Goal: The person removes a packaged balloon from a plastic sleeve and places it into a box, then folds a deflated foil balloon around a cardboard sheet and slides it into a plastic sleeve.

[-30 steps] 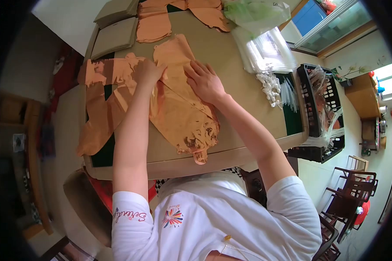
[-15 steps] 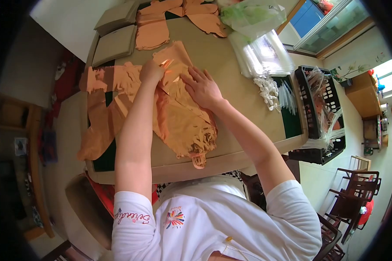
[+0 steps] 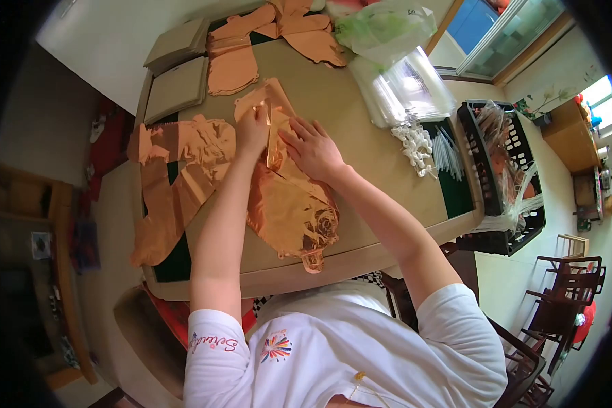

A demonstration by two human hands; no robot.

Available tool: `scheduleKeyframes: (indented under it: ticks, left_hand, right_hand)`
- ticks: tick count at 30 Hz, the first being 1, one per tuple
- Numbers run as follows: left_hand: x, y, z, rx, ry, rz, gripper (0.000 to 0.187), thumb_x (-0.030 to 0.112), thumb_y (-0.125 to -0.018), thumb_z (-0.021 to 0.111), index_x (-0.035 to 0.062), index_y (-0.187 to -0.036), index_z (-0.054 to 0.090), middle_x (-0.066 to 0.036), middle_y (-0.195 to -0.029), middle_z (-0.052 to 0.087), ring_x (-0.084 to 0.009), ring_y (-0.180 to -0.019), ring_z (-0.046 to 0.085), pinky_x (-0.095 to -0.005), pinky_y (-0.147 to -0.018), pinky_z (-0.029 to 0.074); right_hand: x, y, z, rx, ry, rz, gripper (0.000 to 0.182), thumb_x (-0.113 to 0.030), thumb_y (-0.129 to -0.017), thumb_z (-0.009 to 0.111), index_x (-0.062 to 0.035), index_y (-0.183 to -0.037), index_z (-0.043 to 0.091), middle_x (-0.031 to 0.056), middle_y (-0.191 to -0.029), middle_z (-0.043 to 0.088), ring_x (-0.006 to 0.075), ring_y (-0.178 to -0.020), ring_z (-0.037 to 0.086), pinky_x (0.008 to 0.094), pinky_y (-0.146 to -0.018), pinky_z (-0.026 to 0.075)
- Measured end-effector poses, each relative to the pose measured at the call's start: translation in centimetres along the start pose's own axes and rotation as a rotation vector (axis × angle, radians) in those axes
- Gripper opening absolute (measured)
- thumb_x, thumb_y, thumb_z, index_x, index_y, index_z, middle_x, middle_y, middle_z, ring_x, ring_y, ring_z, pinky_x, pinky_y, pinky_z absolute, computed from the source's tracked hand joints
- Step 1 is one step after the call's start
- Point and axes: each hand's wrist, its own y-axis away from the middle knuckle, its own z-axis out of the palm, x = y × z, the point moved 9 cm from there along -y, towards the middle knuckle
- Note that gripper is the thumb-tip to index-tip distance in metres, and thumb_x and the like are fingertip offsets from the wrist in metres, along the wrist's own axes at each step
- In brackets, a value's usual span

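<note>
A crumpled copper-coloured foil sheet [image 3: 292, 211] lies in front of me on the brown table [image 3: 360, 183]. My left hand [image 3: 253, 130] is closed on a folded strip of this foil near its upper part. My right hand [image 3: 316, 148] rests on the foil's right side, its fingers spread. More copper foil pieces [image 3: 204, 146] lie to the left of my left hand, wrinkled and overlapping.
Cardboard-coloured stacks [image 3: 177, 88] stand at the back left, beside more foil pieces [image 3: 232, 68]. At the back right are clear plastic sleeves [image 3: 404, 88], a green-and-white bag [image 3: 387, 30], white cords [image 3: 415, 146] and thin white sticks [image 3: 447, 153]. A black crate [image 3: 500, 170] stands beyond the right edge.
My left hand has moved slightly right and turned upright, with a foil strip now standing folded beside it. My right hand stays on the foil. The whole view has shifted a little.
</note>
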Motion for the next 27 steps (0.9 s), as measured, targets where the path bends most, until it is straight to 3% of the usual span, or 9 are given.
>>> scheduleKeyframes:
  ticks: [3,6,9,12,15,18,21,24,27]
  left_hand:
    - [4.1,5.8,-0.3,0.344,-0.176,0.542,0.035,0.031,-0.093,0.056,-0.0007,-0.106,0.057,-0.016,-0.1,0.066,-0.0373,-0.091,0.063,-0.0406,-0.08,0.049]
    - [2.8,5.7,-1.7,0.422,-0.235,0.232,0.039,0.034,-0.09,0.059,-0.0003,-0.108,0.057,-0.015,-0.099,0.067,-0.0363,-0.089,0.064,-0.0425,-0.081,0.05]
    - [-0.2,1.8,-3.3,0.302,-0.055,-0.056,0.039,0.033,-0.086,0.063,0.0009,-0.107,0.058,-0.015,-0.098,0.067,-0.035,-0.09,0.064,-0.0443,-0.082,0.05]
    - [-1.8,-1.3,-3.2,0.173,-0.379,-0.156,0.036,0.031,-0.084,0.065,0.0015,-0.103,0.058,-0.014,-0.094,0.067,-0.0338,-0.09,0.065,-0.0437,-0.079,0.051]
    - [-1.4,-1.6,-2.2,0.119,-0.426,-0.081,0.03,0.028,-0.085,0.063,0.0021,-0.099,0.058,-0.014,-0.091,0.067,-0.0331,-0.09,0.065,-0.0422,-0.077,0.051]
    - [0.7,-0.7,-1.6,0.205,-0.256,0.003,0.024,0.024,-0.088,0.061,0.0026,-0.098,0.057,-0.014,-0.091,0.068,-0.0329,-0.09,0.065,-0.0422,-0.077,0.051]
    - [0.5,0.5,0.3,0.036,0.322,-0.166,0.021,0.019,-0.089,0.059,0.0009,-0.098,0.057,-0.016,-0.093,0.067,-0.033,-0.091,0.065,-0.0434,-0.077,0.051]
    - [0.7,1.2,1.3,0.072,-0.179,0.204,0.022,0.016,-0.09,0.058,-0.0012,-0.105,0.059,-0.017,-0.1,0.066,-0.0331,-0.099,0.063,-0.0436,-0.084,0.05]
    - [2.6,4.2,1.8,0.228,-0.404,0.597,0.026,0.012,-0.091,0.055,-0.0017,-0.112,0.059,-0.019,-0.114,0.063,-0.0335,-0.112,0.057,-0.0437,-0.096,0.045]
  right_hand:
    - [0.0,-0.1,0.0,-0.014,-0.014,0.014,0.039,-0.032,-0.098,0.044,-0.015,-0.132,0.053,0.014,-0.145,0.041,0.0276,-0.138,0.033,0.0466,-0.113,0.027]
    - [-0.1,0.0,-0.2,-0.039,-0.023,0.024,0.04,-0.032,-0.098,0.043,-0.0151,-0.133,0.053,0.014,-0.146,0.041,0.0275,-0.138,0.032,0.0461,-0.114,0.026]
    - [-0.1,0.0,-0.4,-0.039,-0.024,0.017,0.04,-0.031,-0.098,0.042,-0.0149,-0.134,0.052,0.0143,-0.146,0.04,0.0281,-0.139,0.032,0.0459,-0.114,0.025]
    - [-0.2,-0.2,-0.3,-0.039,-0.015,0.01,0.041,-0.03,-0.098,0.042,-0.0145,-0.134,0.051,0.015,-0.146,0.04,0.029,-0.139,0.031,0.0459,-0.114,0.025]
    - [-0.2,-0.2,-0.2,-0.043,-0.002,0.008,0.041,-0.03,-0.098,0.044,-0.0147,-0.135,0.05,0.0149,-0.146,0.04,0.0291,-0.139,0.032,0.046,-0.114,0.025]
    - [-0.1,-0.1,0.0,-0.05,0.024,0.014,0.041,-0.029,-0.097,0.046,-0.0159,-0.136,0.049,0.0138,-0.146,0.04,0.0279,-0.139,0.032,0.0458,-0.114,0.026]
    - [0.0,-0.1,0.0,-0.045,0.022,0.01,0.041,-0.029,-0.097,0.045,-0.015,-0.135,0.05,0.0149,-0.146,0.04,0.0287,-0.138,0.032,0.0462,-0.114,0.025]
    - [-0.1,-0.1,-0.1,-0.014,-0.005,-0.005,0.04,-0.029,-0.097,0.044,-0.0134,-0.134,0.051,0.0164,-0.144,0.042,0.03,-0.137,0.034,0.0472,-0.113,0.026]
    - [-0.3,-0.1,-0.5,0.008,-0.035,0.0,0.04,-0.028,-0.097,0.046,-0.0142,-0.134,0.051,0.0163,-0.143,0.043,0.0301,-0.136,0.035,0.0475,-0.112,0.027]
